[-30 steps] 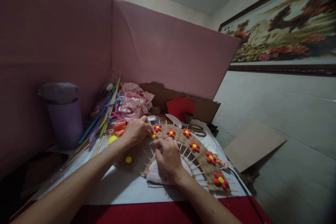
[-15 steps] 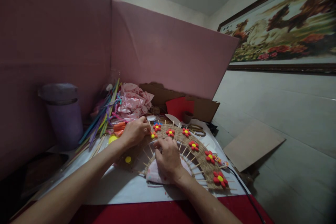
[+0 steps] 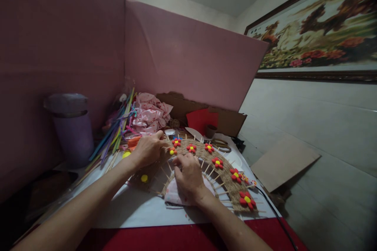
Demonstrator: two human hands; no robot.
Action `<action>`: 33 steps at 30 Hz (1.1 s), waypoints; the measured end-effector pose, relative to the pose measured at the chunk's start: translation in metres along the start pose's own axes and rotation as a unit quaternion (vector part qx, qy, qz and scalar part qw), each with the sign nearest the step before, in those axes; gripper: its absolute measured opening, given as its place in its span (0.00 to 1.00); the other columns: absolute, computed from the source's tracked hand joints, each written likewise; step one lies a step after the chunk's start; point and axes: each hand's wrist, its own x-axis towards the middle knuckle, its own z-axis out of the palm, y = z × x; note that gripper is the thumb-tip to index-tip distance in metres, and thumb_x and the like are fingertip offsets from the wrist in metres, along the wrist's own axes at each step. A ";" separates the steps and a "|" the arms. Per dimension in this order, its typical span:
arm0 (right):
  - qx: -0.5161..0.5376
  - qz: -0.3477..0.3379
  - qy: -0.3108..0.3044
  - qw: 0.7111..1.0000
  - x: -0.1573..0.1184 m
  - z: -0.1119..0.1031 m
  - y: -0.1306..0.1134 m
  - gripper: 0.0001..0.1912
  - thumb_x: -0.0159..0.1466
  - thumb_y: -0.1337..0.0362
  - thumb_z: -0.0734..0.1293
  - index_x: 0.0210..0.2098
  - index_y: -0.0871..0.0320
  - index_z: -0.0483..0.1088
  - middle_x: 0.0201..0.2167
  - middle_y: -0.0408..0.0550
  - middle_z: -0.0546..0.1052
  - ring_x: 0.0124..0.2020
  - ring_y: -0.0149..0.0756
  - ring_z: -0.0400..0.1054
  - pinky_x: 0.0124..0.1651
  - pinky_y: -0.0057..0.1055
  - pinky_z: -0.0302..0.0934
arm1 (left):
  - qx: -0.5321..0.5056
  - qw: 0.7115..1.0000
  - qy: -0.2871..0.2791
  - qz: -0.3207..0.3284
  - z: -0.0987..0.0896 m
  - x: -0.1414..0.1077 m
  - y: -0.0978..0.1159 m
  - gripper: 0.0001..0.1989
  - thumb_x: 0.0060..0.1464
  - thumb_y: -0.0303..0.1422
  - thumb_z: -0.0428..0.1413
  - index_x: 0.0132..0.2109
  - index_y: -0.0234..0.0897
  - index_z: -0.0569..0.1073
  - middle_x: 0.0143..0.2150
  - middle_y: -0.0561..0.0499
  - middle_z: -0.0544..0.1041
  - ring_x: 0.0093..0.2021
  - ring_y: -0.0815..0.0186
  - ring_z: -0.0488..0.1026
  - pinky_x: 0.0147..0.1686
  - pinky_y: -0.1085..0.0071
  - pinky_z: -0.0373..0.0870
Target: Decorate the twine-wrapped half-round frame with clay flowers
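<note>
A half-round fan frame lies on the white sheet, with thin wooden sticks fanning out through a woven twine band [image 3: 203, 150]. Red clay flowers with yellow centres [image 3: 217, 162] are spaced along the band. Beside the upper left one sits a small orange flower with a yellow middle [image 3: 172, 151]. My left hand [image 3: 150, 149] reaches over the band's left part, its fingertips pinched together close to the orange flower; what they hold is hidden. My right hand [image 3: 190, 174] rests over the fan's pale fabric centre [image 3: 173, 195], fingers curled just below that flower, their grip hidden.
Behind stand crumpled pink fabric [image 3: 150, 111], red card [image 3: 200, 120], scissors [image 3: 221, 145] and a small brown pot [image 3: 210, 131]. Coloured strips [image 3: 118, 125] and a purple bin [image 3: 73, 133] are at left. A black cable [image 3: 273, 208] runs along the right edge.
My left fingertips have shifted very slightly beside the orange flower. My right hand and the fan stay practically where they were.
</note>
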 end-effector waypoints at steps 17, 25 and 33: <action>-0.005 -0.020 0.010 1.000 0.000 -0.002 -0.001 0.10 0.55 0.74 0.60 0.31 0.56 0.69 0.29 0.45 0.72 0.36 0.38 0.60 0.40 0.32 0.48 | 0.027 0.999 -0.010 0.032 -0.002 -0.007 0.010 0.16 0.57 0.33 0.45 0.42 0.49 0.77 0.36 0.47 0.67 0.24 0.69 0.63 0.22 0.72 0.53; -0.004 -0.015 0.004 1.000 0.001 -0.002 0.000 0.09 0.54 0.74 0.61 0.31 0.56 0.69 0.28 0.46 0.72 0.36 0.38 0.60 0.40 0.32 0.48 | 0.041 0.999 0.002 0.002 -0.003 -0.009 0.010 0.17 0.57 0.31 0.44 0.44 0.49 0.76 0.38 0.46 0.68 0.24 0.68 0.64 0.21 0.71 0.53; 0.000 -0.018 0.008 1.000 0.001 -0.003 -0.001 0.10 0.54 0.74 0.61 0.31 0.55 0.69 0.28 0.45 0.72 0.35 0.38 0.59 0.39 0.32 0.47 | 0.054 0.998 -0.008 0.024 0.000 -0.010 0.009 0.15 0.57 0.34 0.45 0.37 0.43 0.77 0.37 0.46 0.68 0.24 0.69 0.64 0.21 0.73 0.53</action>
